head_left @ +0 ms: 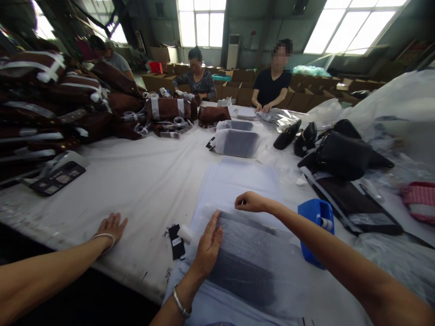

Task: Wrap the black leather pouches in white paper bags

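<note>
A dark flat item (243, 276) lies in front of me, wrapped in thin translucent white paper (292, 271). My left hand (208, 246), with a silver bangle at the wrist, rests on its left edge, fingers stretched out. Above the far edge of the wrapping, my right hand (250, 201) has its fingers curled into a pinch; what is between the fingertips is too small to make out. A black tag (176, 242) and a small white wrapped roll (185, 233) lie left of my left hand. To the right stands a blue plastic tape dispenser (316, 233).
Another person's hand (110, 230) lies flat at left. Brown bags (166, 108) are piled at back left. Two paper-wrapped items (237, 141) stand ahead. Black bags (343, 151) and plastic sheeting (401, 104) fill the right. Several people work across the table.
</note>
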`<state>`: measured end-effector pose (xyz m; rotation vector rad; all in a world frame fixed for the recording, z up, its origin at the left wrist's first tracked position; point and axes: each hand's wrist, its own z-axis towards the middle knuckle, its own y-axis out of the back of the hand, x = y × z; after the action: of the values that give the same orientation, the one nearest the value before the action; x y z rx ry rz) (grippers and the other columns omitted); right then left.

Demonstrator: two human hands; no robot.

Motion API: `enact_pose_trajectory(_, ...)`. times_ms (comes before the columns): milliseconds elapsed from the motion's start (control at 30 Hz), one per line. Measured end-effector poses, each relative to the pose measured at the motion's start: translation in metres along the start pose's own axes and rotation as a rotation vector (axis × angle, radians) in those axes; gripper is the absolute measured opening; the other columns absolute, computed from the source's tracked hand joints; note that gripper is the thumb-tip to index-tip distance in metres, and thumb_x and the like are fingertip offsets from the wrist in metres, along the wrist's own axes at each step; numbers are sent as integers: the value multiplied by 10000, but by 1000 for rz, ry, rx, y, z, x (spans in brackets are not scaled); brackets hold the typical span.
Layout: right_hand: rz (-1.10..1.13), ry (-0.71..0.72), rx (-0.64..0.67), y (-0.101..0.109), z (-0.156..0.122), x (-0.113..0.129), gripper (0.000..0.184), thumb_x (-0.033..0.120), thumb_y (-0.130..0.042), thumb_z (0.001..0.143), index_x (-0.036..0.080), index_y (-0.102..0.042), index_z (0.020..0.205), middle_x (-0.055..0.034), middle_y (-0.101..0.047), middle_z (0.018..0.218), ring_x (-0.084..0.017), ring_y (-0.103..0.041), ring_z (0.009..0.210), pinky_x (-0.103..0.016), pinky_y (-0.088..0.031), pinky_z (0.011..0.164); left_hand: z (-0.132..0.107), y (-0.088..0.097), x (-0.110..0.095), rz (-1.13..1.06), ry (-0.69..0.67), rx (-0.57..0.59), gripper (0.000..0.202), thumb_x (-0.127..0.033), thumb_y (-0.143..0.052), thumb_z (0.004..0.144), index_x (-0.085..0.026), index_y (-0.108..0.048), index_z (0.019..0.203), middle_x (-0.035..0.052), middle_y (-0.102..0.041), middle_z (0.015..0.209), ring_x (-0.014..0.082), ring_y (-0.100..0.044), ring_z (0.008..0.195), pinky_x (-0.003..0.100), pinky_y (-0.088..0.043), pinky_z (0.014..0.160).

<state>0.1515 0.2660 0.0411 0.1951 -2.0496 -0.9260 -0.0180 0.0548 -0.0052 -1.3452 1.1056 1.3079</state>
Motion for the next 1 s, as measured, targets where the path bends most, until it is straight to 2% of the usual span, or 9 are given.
enact_pose_trajectory(133,-73,45,-119,14,-7,7,192,210,-597,758,171,-731,890,-35,-703,812,-183,-618,739,-271,-463,709,0,1,-1,-23,5,0,545,-445,-474,951,-278,-378,1460,24,-304,1569,235,-253,1454,438,-242,1213)
enact_pose_trajectory(267,-45,146,-139,24,-27,34,178,266,-601,808,178,-725,899,-32,-703,841,-172,-622,756,-255,-475,702,2,1,-1,-98,36,-6,549,-472,-464,952,-283,-376,1460,27,-305,1569,238,-258,1453,440,-298,1190)
enact_pose_trajectory(367,72,244,-35,24,-47,64,209,336,-618,846,170,-724,914,-33,-705,855,-157,-621,724,-247,-484,673,3,1,-4,-196,61,-4,544,-481,-430,965,-277,-364,1465,36,-289,1576,246,-270,1448,440,-354,1158)
enact_pose_trajectory(467,199,305,162,17,-61,87,271,406,-634,869,161,-723,944,-37,-704,879,-158,-624,752,-251,-491,700,3,1,-8,-256,75,-5,533,-483,-416,972,-277,-370,1462,41,-288,1576,252,-278,1444,438,-369,1145)
enact_pose_trajectory(567,305,297,307,7,-61,95,333,454,-651,867,141,-724,953,-50,-697,867,-169,-619,770,-262,-484,703,3,1,-9,-290,69,-10,517,-473,-413,977,-277,-382,1455,44,-297,1572,246,-287,1441,435,-370,1144)
enact_pose_trajectory(700,406,214,363,-3,-49,91,354,464,-693,836,119,-720,912,-45,-671,809,-156,-585,726,-261,-458,673,3,2,-7,-319,66,-18,517,-467,-414,978,-270,-381,1456,50,-314,1565,240,-291,1439,434,-374,1141)
enact_pose_trajectory(800,585,156,411,-8,-41,87,318,425,-731,819,112,-710,871,-29,-636,759,-134,-555,686,-251,-433,653,3,2,-7,-329,65,-16,537,-487,-434,965,-271,-386,1454,49,-317,1563,258,-287,1440,451,-381,1134)
enact_pose_trajectory(867,785,147,399,-11,-41,87,289,395,-750,811,110,-701,837,-28,-616,739,-121,-539,656,-242,-419,631,3,2,-6,-328,65,-13,535,-490,-434,963,-272,-393,1450,44,-320,1562,255,-289,1440,446,-383,1134)
enact_pose_trajectory(1000,1334,267,298,-20,-51,105,225,363,-728,819,151,-664,776,13,-511,650,-96,-466,580,-213,-380,554,3,2,-5,-321,59,-19,517,-478,-418,971,-274,-400,1445,37,-330,1557,242,-302,1435,432,-389,1133)
